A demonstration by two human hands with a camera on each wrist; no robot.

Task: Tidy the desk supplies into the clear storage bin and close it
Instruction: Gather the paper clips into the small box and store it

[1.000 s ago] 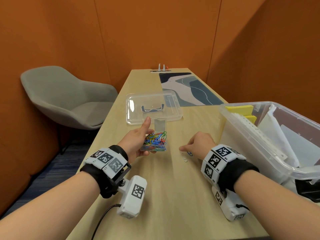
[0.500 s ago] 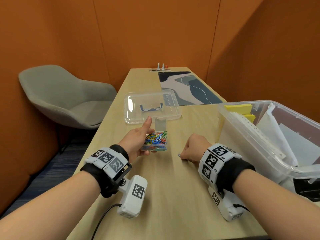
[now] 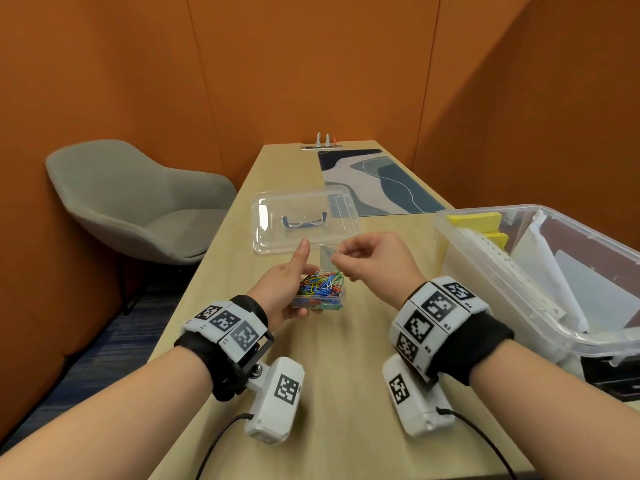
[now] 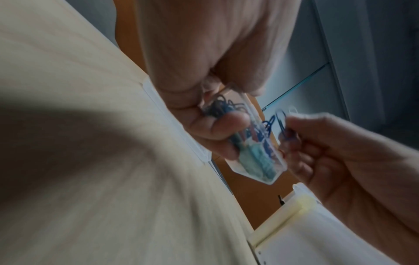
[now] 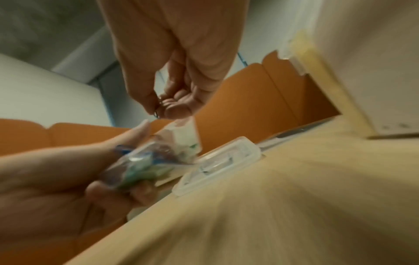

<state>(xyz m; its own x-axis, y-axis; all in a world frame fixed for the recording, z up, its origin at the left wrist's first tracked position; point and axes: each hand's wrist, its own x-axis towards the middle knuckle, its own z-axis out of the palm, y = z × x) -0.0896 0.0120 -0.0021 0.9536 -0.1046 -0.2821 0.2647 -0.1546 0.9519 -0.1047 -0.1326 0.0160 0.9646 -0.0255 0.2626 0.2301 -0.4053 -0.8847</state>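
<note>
The right hand has risen off the counter, pinching a blue paper clip just above the small clear box of coloured clips, which the left hand grips, lid open.

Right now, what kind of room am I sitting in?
Probably a small office booth: orange padded wall panels close around a narrow wooden desk, with a grey shell chair alongside.

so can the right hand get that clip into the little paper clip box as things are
Probably yes. The right hand pinches a blue clip just above the paper clip box, which the left hand holds with its flap open; nothing lies between them.
</note>
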